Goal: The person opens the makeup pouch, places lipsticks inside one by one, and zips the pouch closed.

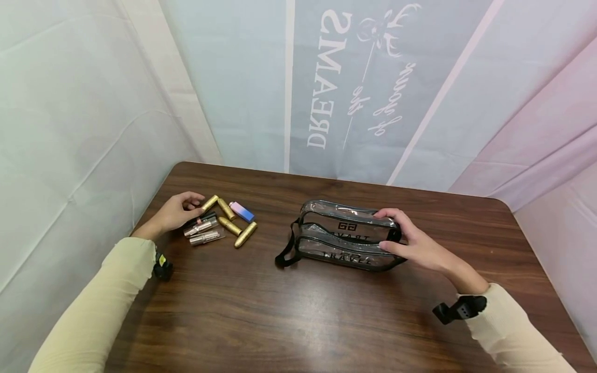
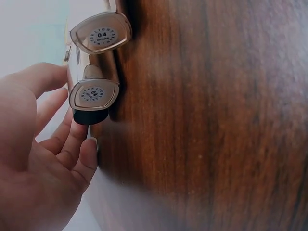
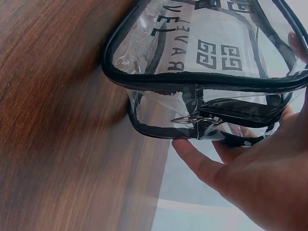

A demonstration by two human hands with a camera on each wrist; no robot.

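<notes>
A clear pouch with black trim and lettering [image 1: 345, 259] sits on the table. My right hand [image 1: 417, 248] grips its right end, with thumb and fingers spread across the end panel. A metal zipper pull [image 3: 192, 119] shows at that end in the right wrist view. On the left, my left hand [image 1: 179, 211] reaches over a cluster of small cosmetic tubes. Its thumb tip is right at the near end of a gold lipstick tube [image 1: 210, 202], and the index fingertip stands apart. Two clear-capped lipsticks [image 1: 203, 238] lie just below that hand, partly covering its fingers in the left wrist view.
Several other gold tubes [image 1: 245, 235] lie to the right of the left hand, near a pink-and-blue tube [image 1: 242, 212]. A black strap [image 1: 288, 254] loops from the pouch's left end. The brown wooden table [image 1: 280, 321] meets hanging fabric [image 1: 252, 103] behind it.
</notes>
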